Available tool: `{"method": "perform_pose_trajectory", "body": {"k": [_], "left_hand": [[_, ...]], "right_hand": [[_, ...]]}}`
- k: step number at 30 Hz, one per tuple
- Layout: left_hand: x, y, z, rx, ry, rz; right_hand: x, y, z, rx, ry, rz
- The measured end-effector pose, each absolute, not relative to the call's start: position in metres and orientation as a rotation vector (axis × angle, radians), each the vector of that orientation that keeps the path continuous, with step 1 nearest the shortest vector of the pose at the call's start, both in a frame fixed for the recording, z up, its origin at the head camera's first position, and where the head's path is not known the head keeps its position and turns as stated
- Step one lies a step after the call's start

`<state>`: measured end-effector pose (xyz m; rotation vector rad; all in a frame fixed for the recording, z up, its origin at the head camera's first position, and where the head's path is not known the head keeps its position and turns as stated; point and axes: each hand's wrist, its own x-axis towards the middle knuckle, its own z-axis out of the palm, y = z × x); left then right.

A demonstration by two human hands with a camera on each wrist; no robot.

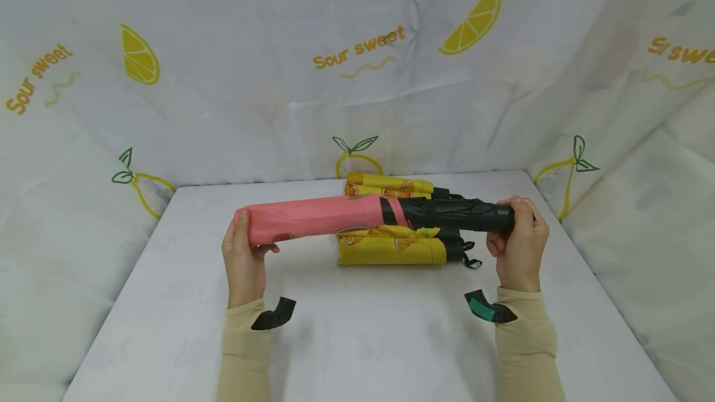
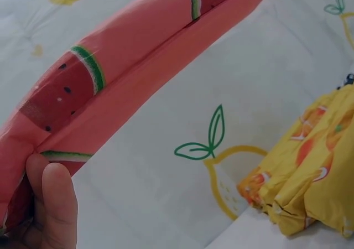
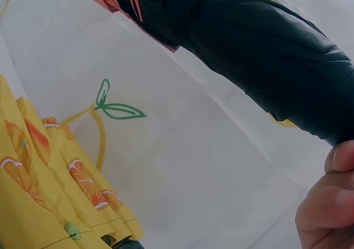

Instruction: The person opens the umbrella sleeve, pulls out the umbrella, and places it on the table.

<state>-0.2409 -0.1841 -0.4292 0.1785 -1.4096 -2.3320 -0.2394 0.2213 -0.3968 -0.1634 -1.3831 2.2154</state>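
Note:
A folded black umbrella (image 1: 447, 213), partly inside a pink sleeve (image 1: 313, 219) with watermelon-slice print, is held crosswise above the table. My left hand (image 1: 244, 265) grips the closed left end of the sleeve, thumb on the near side. At the other end, my right hand (image 1: 521, 247) holds the umbrella's black handle (image 1: 504, 217). A pink band shows at the sleeve's mouth. Behind and below lie yellow umbrellas (image 1: 391, 252) with orange-slice print, partly hidden by the held one. In the right wrist view the black folded cloth (image 3: 265, 50) runs down to my fingers (image 3: 326, 210).
The yellow umbrellas lie side by side, their black handles (image 1: 454, 249) and wrist straps (image 1: 472, 263) pointing right. Around the white table (image 1: 380, 340) hangs a white cloth (image 1: 279, 129) with lemon print, at the back and both sides.

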Motion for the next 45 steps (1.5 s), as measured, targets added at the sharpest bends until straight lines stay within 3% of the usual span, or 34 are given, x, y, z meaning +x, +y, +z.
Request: {"method": "perform_pose_trajectory", "body": {"k": [45], "left_hand": [[-0.2414, -0.1922, -0.4300, 0.244, -1.345, -2.324]], "right_hand": [[-0.2390, 0.2278, -0.3972, -0.226, -1.346, 2.185]]}}
